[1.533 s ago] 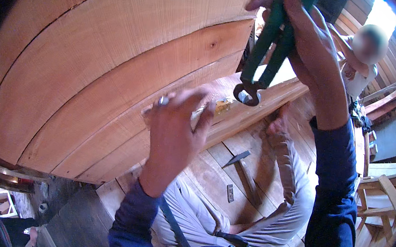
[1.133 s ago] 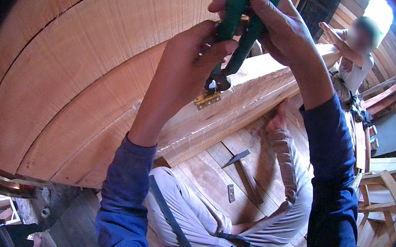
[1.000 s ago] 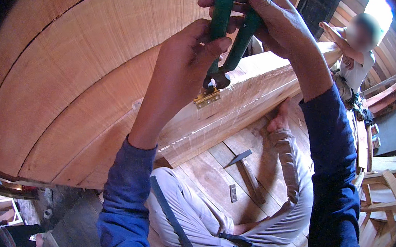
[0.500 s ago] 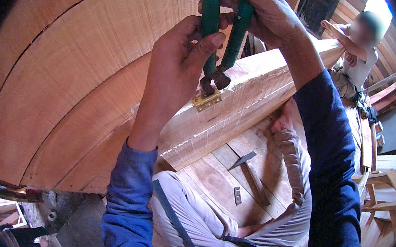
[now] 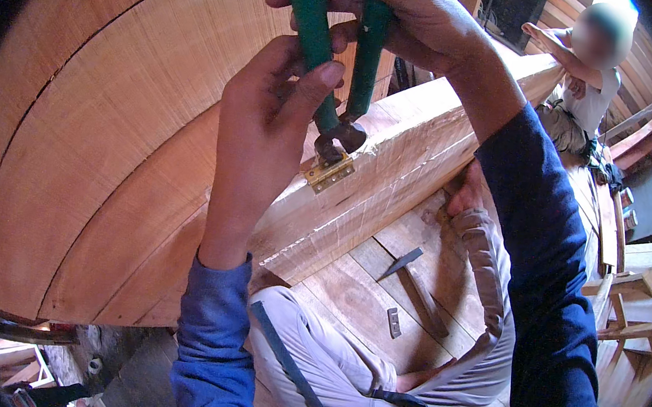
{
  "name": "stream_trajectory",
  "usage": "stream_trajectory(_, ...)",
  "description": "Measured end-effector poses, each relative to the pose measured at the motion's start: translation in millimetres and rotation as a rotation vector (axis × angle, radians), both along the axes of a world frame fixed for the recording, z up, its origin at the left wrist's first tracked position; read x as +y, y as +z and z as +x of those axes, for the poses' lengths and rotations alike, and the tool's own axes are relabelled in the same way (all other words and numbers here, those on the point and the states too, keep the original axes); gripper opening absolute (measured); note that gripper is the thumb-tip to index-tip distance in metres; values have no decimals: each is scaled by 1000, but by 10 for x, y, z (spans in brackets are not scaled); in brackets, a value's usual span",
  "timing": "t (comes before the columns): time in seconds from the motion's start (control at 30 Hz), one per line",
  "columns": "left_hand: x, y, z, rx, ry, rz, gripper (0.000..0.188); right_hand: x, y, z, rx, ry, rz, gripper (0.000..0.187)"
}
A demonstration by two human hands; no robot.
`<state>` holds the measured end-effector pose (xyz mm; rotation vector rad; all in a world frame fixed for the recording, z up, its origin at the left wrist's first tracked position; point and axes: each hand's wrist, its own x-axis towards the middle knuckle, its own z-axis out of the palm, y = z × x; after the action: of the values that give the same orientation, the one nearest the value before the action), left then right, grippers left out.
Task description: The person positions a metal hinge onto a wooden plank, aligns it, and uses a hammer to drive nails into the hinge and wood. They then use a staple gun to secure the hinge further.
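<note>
My left hand is closed around one green handle of a pair of pincers, its thumb pressed along the grip. Higher up, my right hand grips the other handle near its end, with some of its fingers reaching behind the tool. The dark, rusty jaws point down at a brass hinge on the edge of a thick pale wooden beam. They touch the hinge or sit just over it; whatever is between them is too small to make out.
Curved planks rise on the left. On the plank floor between my legs lie a hammer and a small metal plate with holes. Another person sits at the beam's far end. Wooden frames stand at the right.
The pincers' handles have tipped further left, and both hands have moved left and slightly down with them. The jaws stay at the hinge. The whole view has shifted a little.
</note>
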<state>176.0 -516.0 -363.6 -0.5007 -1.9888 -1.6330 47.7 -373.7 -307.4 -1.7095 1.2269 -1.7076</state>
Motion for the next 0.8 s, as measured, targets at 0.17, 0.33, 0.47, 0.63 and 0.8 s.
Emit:
stream_trajectory(0.17, 0, -19, 16, 6, -15, 35, 23, 38, 51, 187, 60, -40, 6, 68)
stream_trajectory(0.33, -30, -47, 64, 0, -12, 45, 24, 2, 73, 207, 57, -44, 37, 68)
stream_trajectory(0.47, -37, -87, 46, 63, 28, 7, 28, 3, 79, 228, 62, -43, 53, 69)
stream_trajectory(0.63, -21, 55, 101, 83, 149, -119, 32, 39, -39, 127, -68, -17, 76, 72)
stream_trajectory(0.8, -248, 587, -55, 230, 46, -86, 62, -63, -41, 105, -114, 47, 136, 72)
